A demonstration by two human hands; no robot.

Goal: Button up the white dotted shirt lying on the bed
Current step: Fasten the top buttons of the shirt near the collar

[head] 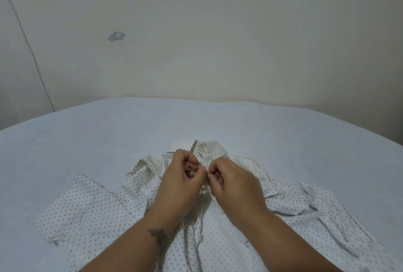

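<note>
White dotted shirt [91, 210], front up on the bed [65, 141]: buttoning near the collar, early stage.

Left sleeve spread flat; left hand [183, 181] and right hand [234, 184] both pinched shut on the placket edges just below the collar [209, 147] (button itself too small to make out). Placket nearer the camera appears to gape, so most buttons likely remain. Right sleeve rumpled.

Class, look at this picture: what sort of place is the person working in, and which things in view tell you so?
Probably a bedroom at home. The white dotted shirt lies spread on a bed covered by a pale sheet, pushed against a plain cream wall with a chipped patch of paint.
</note>
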